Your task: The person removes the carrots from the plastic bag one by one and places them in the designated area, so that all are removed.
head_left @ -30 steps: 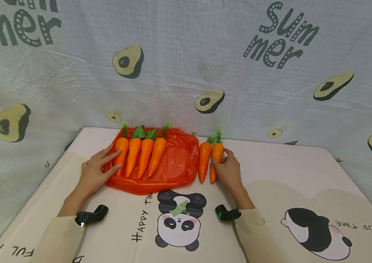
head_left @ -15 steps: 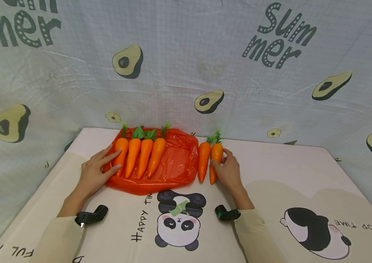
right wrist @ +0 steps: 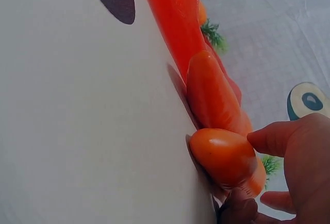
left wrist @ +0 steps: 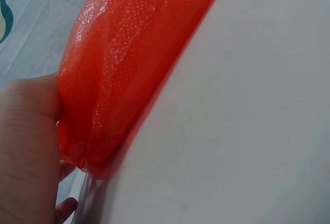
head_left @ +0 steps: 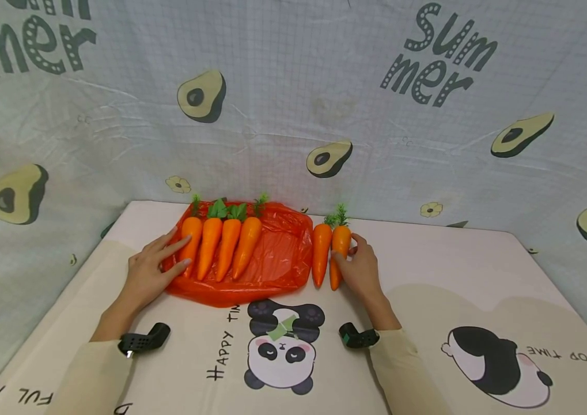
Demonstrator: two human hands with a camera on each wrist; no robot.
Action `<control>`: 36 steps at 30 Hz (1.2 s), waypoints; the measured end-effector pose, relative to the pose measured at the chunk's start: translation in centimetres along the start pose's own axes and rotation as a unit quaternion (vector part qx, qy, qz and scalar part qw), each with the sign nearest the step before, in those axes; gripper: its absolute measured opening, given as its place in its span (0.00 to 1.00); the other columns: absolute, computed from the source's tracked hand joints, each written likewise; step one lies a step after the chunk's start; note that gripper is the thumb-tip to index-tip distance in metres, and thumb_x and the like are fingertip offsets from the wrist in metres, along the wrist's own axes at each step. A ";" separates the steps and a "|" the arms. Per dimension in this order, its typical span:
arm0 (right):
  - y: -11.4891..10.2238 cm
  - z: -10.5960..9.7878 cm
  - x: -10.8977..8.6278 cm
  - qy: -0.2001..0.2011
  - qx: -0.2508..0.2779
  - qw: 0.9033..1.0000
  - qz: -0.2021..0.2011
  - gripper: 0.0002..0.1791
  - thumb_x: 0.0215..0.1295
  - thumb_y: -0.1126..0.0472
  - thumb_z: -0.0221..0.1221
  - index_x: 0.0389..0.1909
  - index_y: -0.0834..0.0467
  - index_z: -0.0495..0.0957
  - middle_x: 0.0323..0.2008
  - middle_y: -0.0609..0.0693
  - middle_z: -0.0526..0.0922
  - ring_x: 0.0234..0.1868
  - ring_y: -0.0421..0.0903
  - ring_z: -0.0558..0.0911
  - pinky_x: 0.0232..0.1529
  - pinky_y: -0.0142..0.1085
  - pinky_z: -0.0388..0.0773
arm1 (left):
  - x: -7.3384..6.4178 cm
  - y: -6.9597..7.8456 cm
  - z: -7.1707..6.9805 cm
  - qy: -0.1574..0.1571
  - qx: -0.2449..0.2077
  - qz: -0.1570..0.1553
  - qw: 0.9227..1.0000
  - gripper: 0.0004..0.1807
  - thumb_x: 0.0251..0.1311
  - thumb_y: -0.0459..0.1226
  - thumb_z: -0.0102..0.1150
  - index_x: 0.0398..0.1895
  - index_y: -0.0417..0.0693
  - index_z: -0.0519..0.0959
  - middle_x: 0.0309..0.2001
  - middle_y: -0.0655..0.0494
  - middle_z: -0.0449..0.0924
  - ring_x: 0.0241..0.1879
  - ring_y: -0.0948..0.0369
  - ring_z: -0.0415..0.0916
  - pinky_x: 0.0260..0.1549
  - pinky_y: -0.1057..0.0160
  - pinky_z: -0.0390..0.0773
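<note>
My right hand point(head_left: 351, 255) grips the rightmost orange toy carrot point(head_left: 339, 245) on the table, thumb on one side and fingers on the other. The right wrist view shows that carrot point(right wrist: 224, 159) close up between my fingertips. A second carrot point(head_left: 321, 253) lies against it on the left. My left hand point(head_left: 171, 257) rests with straight fingers on the left edge of an orange plastic bag point(head_left: 277, 259) and touches the leftmost of several carrots point(head_left: 191, 239) lined up on it. The bag point(left wrist: 118, 69) fills the left wrist view.
The table point(head_left: 454, 271) wears a cream cloth with panda prints point(head_left: 280, 351). An avocado-print sheet point(head_left: 324, 86) hangs close behind and at both sides. Small black wrist cameras point(head_left: 144, 340) sit on both sleeves.
</note>
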State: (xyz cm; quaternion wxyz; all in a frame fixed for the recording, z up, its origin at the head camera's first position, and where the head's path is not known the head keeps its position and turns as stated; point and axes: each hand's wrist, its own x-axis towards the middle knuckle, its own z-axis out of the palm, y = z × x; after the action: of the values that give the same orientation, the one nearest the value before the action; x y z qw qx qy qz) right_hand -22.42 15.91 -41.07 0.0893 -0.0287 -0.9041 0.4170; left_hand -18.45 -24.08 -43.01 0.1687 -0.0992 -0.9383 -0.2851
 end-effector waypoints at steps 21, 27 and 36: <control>-0.3 -0.6 0.0 0.026 -0.005 1.000 0.002 0.34 0.62 0.56 0.57 0.67 0.65 0.61 0.44 0.62 0.71 0.39 0.54 0.70 0.37 0.41 0.71 | 0.0 -0.1 0.0 0.002 -0.003 0.001 1.000 0.30 0.62 0.47 0.60 0.64 0.44 0.71 0.70 0.37 0.57 0.65 0.36 0.52 0.49 0.36 0.53; -0.9 -1.2 -0.2 0.038 0.017 0.999 -0.002 0.32 0.63 0.57 0.58 0.66 0.64 0.62 0.46 0.63 0.72 0.37 0.54 0.71 0.35 0.40 0.70 | 0.0 0.2 -0.2 -0.003 -0.001 -0.004 1.000 0.30 0.61 0.46 0.60 0.65 0.44 0.70 0.70 0.37 0.56 0.65 0.37 0.52 0.50 0.35 0.53; -3.0 -1.0 -0.1 0.020 0.020 1.000 -0.009 0.33 0.65 0.55 0.58 0.68 0.61 0.61 0.48 0.60 0.72 0.38 0.52 0.71 0.37 0.39 0.74 | 0.0 0.2 -0.3 -0.007 -0.001 -0.007 1.000 0.30 0.62 0.47 0.60 0.65 0.44 0.70 0.70 0.37 0.56 0.65 0.37 0.52 0.50 0.35 0.53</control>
State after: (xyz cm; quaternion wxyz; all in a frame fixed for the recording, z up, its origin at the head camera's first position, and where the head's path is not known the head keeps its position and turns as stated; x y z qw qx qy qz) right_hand -22.09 14.68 -38.14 0.1113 -0.0269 -0.8937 0.4338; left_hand -18.29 -24.07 -42.70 0.1596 -0.0943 -0.9399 -0.2866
